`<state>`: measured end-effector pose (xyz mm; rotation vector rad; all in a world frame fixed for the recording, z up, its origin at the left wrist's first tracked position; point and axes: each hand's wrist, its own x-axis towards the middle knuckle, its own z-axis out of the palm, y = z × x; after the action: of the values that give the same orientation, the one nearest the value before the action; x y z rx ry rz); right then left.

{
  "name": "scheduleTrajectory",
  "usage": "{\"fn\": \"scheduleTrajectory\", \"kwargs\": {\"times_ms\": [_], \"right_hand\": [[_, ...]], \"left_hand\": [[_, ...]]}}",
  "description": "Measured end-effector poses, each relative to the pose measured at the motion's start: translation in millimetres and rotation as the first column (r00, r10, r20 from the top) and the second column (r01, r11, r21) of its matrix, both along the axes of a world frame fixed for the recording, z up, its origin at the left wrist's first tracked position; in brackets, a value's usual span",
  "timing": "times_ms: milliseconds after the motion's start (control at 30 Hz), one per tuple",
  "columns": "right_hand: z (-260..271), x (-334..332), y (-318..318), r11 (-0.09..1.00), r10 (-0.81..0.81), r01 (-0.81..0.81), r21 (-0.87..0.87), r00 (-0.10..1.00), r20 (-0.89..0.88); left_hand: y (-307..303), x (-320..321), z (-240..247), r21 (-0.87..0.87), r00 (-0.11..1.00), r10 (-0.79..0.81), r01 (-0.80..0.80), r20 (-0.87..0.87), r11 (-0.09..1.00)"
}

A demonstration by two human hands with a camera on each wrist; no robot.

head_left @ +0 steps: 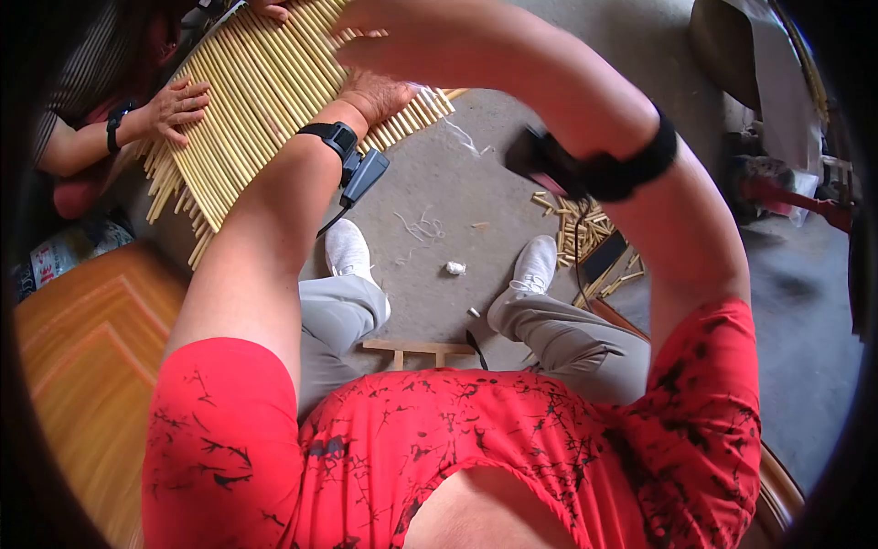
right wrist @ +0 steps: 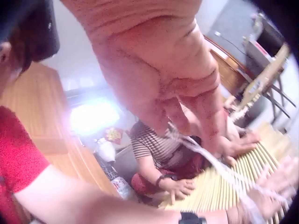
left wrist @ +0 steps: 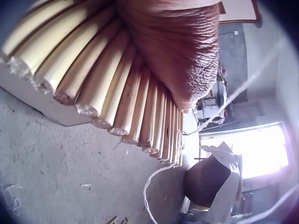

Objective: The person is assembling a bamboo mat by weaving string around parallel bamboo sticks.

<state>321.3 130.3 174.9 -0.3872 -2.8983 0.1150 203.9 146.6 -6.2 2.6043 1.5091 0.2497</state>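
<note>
Two risks: a hard tug by my right hand (head_left: 380, 41) could snap the string (right wrist: 210, 157); a slipping left hand (head_left: 373, 94) could skew the sticks (left wrist: 99, 84).
Stick mat (head_left: 247, 101): pale yellow, ragged-ended, beneath my left hand.
Right hand: raised, pinching string.
Left hand: palm down, finger curl unclear.

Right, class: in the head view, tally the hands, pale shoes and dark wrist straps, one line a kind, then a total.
Hands: 4
Pale shoes: 2
Dark wrist straps: 3
Total: 9
</note>
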Motion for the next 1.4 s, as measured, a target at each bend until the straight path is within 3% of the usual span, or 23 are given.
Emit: {"fn": "scheduleTrajectory", "kwargs": {"times_ms": [33,100,133,167,200,233,300,367,400,433,467,500,633,767,867,1000,1067,1100,1133,1167,1267,1367,1400], "right_hand": [[23.5,-20.0,-1.4,0.995,-0.100,0.095,0.031,0.954,0.282],[49.9,-34.8,-3.3,0.979,-0.205,0.203,0.028,0.978,0.049],[54.0,-37.3,-3.3,0.952,-0.301,0.306,0.002,0.937,-0.176],[48.4,-32.3,1.9,0.952,-0.303,0.307,-0.002,0.937,-0.177],[36.8,-19.6,11.6,0.938,-0.339,0.218,-0.269,0.740,-0.582],[22.3,-3.4,21.3,0.893,-0.423,0.012,-0.450,0.367,-0.828],[-34.0,46.7,29.0,0.512,-0.859,-0.027,-0.859,0.020,-0.512],[-142.6,92.2,14.5,0.042,-0.990,0.241,-0.970,-0.121,-0.073],[-185.3,96.3,-2.5,-0.153,-0.978,0.413,-0.898,0.065,0.196],[-213.8,90.3,-21.0,-0.370,-0.928,-0.065,-0.927,0.075,0.365],[-232.9,77.9,-42.5,-0.504,-0.853,-0.517,-0.692,0.169,0.494],[-242.3,65.3,-60.4,-0.488,-0.867,-0.618,-0.617,0.260,0.425],[-221.9,17.7,-91.1,-0.188,-0.975,-0.859,-0.476,0.104,0.197],[-213.3,28.1,-105.9,-0.200,-0.980,-0.863,-0.465,0.176,0.095],[-222.6,54.1,-103.1,-0.408,-0.872,-0.540,-0.736,0.470,0.139],[-162.0,71.9,-85.7,-0.332,-0.748,-0.159,-0.930,0.645,0.157],[-118.9,53.4,-72.8,0.005,-0.672,0.241,-0.971,0.719,0.175],[-112.6,26.6,-68.4,0.544,-0.693,0.634,-0.549,0.709,0.133],[-91.8,7.8,-75.5,0.607,-0.726,0.615,-0.504,0.687,-0.035],[-75.4,-6.8,-84.3,0.825,-0.562,0.545,-0.150,0.821,-0.103],[-52.4,-27.7,-90.7,0.788,-0.616,0.531,-0.313,0.692,-0.376],[-105.2,-2.6,-75.6,0.709,-0.595,0.305,-0.636,-0.226,-0.771],[-132.4,14.6,-64.1,0.477,-0.772,0.078,-0.875,-0.440,-0.460]], "left_hand": [[-0.8,-0.8,-1.3,-0.135,0.986,0.018,0.005,0.168,0.991],[-7.7,-2.0,7.2,-0.387,0.874,0.126,0.075,0.469,0.919],[-7.6,0.5,18.7,-0.108,0.998,-0.070,0.069,-0.002,0.992],[-9.2,3.5,28.8,-0.036,0.964,-0.100,0.094,-0.248,0.995],[-9.2,1.6,19.5,0.063,0.962,-0.107,0.126,-0.250,0.990],[-9.3,-0.1,9.6,0.163,0.960,-0.115,0.160,-0.254,0.974],[-7.6,-1.9,3.3,0.216,0.971,-0.136,0.179,-0.198,0.960],[-8.1,-2.4,3.2,0.221,0.976,-0.145,0.180,-0.165,0.958],[-6.3,-3.3,1.7,0.228,0.974,-0.156,0.192,-0.167,0.955],[-4.6,-2.9,1.3,0.226,0.970,-0.167,0.205,-0.178,0.952],[-4.8,-2.9,0.7,0.231,0.970,-0.162,0.202,-0.182,0.952],[-4.6,-3.0,0.1,0.234,0.970,-0.156,0.198,-0.185,0.952],[-3.4,-3.8,4.0,0.212,0.967,-0.185,0.220,-0.173,0.952],[-3.3,-3.0,4.5,0.211,0.969,-0.180,0.214,-0.171,0.954],[-2.0,-3.5,3.7,0.227,0.961,-0.181,0.228,-0.207,0.947],[-1.9,-4.6,0.1,0.229,0.969,-0.190,0.223,-0.159,0.948],[0.5,-4.3,-0.5,0.226,0.966,-0.195,0.231,-0.171,0.946],[1.1,-5.6,-2.3,0.226,0.964,-0.209,0.242,-0.163,0.944],[2.7,-6.5,-4.4,0.227,0.962,-0.225,0.256,-0.155,0.940],[5.9,-7.8,-9.9,0.172,0.970,-0.231,0.241,-0.075,0.955],[0.0,-3.5,2.5,0.156,0.949,-0.189,0.233,-0.251,0.960],[7.0,-9.8,-11.3,0.235,0.920,-0.215,0.300,-0.327,0.924],[2.4,-6.2,-2.4,0.195,0.964,-0.232,0.254,-0.127,0.947]]}}
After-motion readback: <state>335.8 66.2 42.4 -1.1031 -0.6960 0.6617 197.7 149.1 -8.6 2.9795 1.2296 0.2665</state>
